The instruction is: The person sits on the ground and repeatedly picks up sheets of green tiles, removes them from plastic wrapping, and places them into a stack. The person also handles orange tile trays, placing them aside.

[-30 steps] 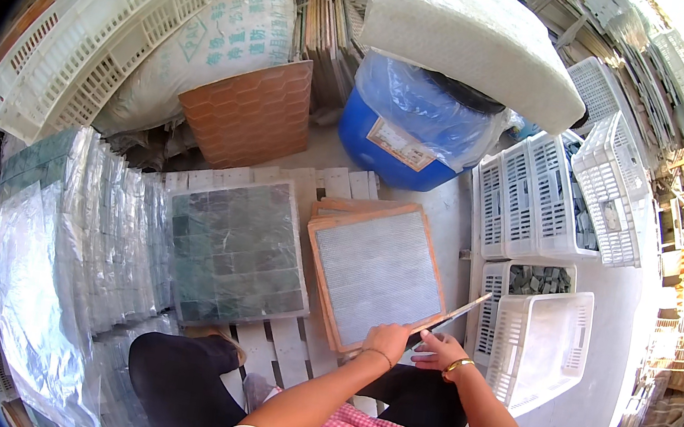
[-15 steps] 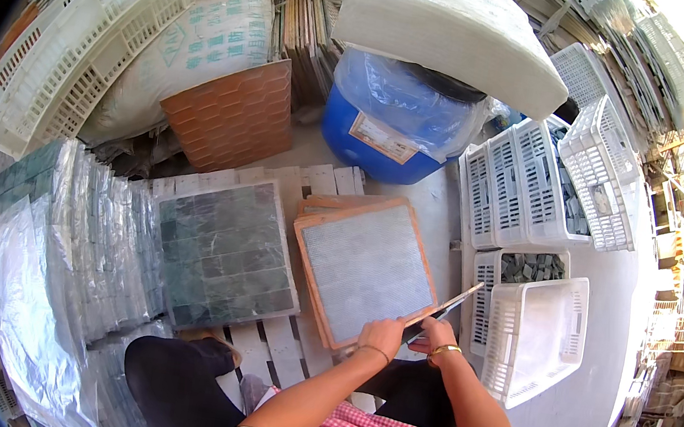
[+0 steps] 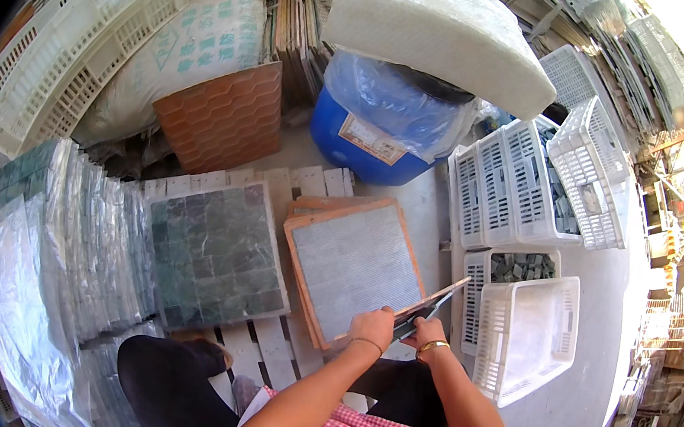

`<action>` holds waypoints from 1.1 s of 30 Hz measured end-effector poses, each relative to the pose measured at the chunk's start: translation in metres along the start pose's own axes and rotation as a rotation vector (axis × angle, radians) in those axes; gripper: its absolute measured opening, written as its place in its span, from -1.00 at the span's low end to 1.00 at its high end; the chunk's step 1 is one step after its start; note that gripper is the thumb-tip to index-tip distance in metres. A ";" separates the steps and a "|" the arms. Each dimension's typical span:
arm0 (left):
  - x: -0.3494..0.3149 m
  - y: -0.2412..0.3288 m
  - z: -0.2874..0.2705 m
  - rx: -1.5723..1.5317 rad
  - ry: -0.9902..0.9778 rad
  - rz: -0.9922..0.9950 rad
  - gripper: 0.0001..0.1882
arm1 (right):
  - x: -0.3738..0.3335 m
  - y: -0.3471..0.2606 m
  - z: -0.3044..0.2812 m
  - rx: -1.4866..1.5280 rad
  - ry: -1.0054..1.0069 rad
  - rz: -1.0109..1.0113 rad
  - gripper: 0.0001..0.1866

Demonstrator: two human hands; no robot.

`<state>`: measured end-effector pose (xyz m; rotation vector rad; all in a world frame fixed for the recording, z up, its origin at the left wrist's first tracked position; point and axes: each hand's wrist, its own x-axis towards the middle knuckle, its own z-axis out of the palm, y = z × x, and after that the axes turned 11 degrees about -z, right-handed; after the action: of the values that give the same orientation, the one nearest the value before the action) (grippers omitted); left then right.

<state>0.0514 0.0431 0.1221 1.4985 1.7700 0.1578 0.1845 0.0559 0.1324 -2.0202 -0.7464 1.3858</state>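
1. Head view, looking down on both bare hands over a low wooden pallet (image 3: 293, 189).
2. Left hand (image 3: 371, 327): grip clenched around the near end of a thin flat strip (image 3: 420, 308), knuckles up, a thin band on the wrist.
3. Right hand (image 3: 427, 332): just beside the left, a gold bangle on the wrist, fingers curled around a dark tool (image 3: 414, 324) that lies close along the strip; kind of tool too small to tell.
4. Strip: slanting up and to the right from the hands, its far end over the gap between the tray and the crates.
5. Wooden tray (image 3: 352, 263): right in front of the hands, orange-brown rim, filled with a pale grey mesh-backed sheet, lying tilted across the pallet slats.
6. Green mosaic sheet (image 3: 214, 252): just left of the tray, flat on the pallet, dark green squares.
7. Further left: a stack of plastic-wrapped sheets (image 3: 58, 244) leaning in a row.
8. Right of the hands: a white plastic crate (image 3: 530, 336), and behind it another crate holding small dark stone pieces (image 3: 522, 267).
9. Behind the tray: a blue drum (image 3: 365, 142) covered with clear plastic, a white foam slab (image 3: 439, 22) resting on top.
10. Left of the drum: a brown hexagon-patterned sheet (image 3: 220, 113) propped against a printed white sack (image 3: 187, 43).
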 end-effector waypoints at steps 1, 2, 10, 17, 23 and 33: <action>0.002 -0.002 0.000 0.002 -0.001 -0.010 -0.74 | 0.002 0.002 -0.001 -0.027 -0.009 -0.018 -0.79; 0.003 -0.007 -0.005 0.015 -0.002 -0.018 -0.72 | -0.001 0.000 0.003 -0.043 -0.019 -0.033 -0.79; 0.033 -0.035 -0.032 0.041 -0.054 -0.171 -0.72 | -0.022 0.025 0.004 0.110 0.066 0.044 -0.82; 0.037 -0.039 -0.034 0.077 -0.021 -0.189 -0.72 | -0.035 0.036 -0.006 0.157 0.054 0.056 -0.80; 0.060 -0.062 -0.058 0.051 0.009 -0.120 -0.70 | -0.047 0.023 -0.001 0.168 0.017 0.018 -0.83; 0.125 -0.068 -0.076 0.143 0.491 0.160 -0.61 | 0.021 -0.029 0.059 0.356 -0.017 -0.019 -0.87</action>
<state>-0.0471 0.1617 0.0758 1.8170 2.0716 0.5279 0.1318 0.0992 0.1227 -1.7215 -0.4837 1.4130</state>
